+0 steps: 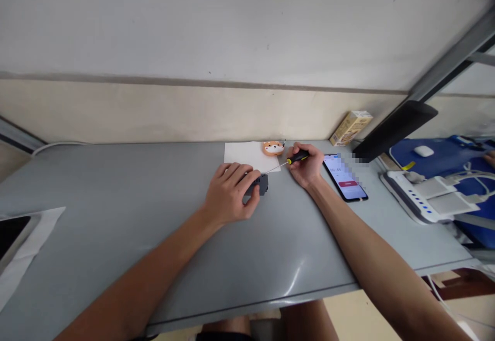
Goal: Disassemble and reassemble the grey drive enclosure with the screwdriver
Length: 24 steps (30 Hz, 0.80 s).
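Note:
My left hand [234, 191] is closed around a small dark grey block-like device [263, 185], pressing it to the desk; its fingers hide much of the device. Slots show on the device's top, but its exact kind is unclear. In my right hand [306, 168] is a screwdriver [298, 157] with a black and yellow handle. Its thin metal shaft slants down to the left, and the tip meets or comes very near the device's upper right edge. A sheet of white paper [247, 154] lies just behind my left hand.
On the grey desk [135, 191], an orange-and-white animal-face case [273, 148] sits by the wall. Right of my right hand lies a phone [346, 178] with a lit screen. Beyond are a carton [351, 128], a black upright object [394, 131] and a power strip [410, 197]. A dark-screened device [13, 235] is far left.

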{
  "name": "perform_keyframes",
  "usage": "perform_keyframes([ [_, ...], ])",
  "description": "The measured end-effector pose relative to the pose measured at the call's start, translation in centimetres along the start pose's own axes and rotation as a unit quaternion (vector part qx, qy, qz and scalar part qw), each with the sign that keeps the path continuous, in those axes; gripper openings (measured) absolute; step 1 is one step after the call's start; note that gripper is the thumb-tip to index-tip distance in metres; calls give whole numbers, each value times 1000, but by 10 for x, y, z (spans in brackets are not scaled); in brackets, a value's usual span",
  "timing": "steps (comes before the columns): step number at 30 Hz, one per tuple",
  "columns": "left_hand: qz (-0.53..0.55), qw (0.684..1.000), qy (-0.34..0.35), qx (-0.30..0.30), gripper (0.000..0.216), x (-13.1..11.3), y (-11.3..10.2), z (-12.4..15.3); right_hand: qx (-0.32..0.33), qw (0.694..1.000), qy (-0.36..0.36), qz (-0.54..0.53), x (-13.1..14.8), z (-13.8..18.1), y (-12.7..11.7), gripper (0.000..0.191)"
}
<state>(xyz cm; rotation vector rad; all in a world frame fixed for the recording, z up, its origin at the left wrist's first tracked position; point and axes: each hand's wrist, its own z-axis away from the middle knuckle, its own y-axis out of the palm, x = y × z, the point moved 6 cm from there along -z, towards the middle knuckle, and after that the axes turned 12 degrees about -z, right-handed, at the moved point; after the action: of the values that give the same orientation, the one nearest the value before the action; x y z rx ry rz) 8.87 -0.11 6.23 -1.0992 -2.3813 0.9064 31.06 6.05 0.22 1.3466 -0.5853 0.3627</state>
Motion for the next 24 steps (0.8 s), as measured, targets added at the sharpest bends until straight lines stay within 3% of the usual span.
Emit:
perform_keyframes([
  [15,-17,1000,12,2,22,-1,1,0,21,999,-14,29,0,0,4,20],
  [24,-33,999,34,-8,25,-2,0,-1,-7,1000,-10,9,-1,-1,3,17],
])
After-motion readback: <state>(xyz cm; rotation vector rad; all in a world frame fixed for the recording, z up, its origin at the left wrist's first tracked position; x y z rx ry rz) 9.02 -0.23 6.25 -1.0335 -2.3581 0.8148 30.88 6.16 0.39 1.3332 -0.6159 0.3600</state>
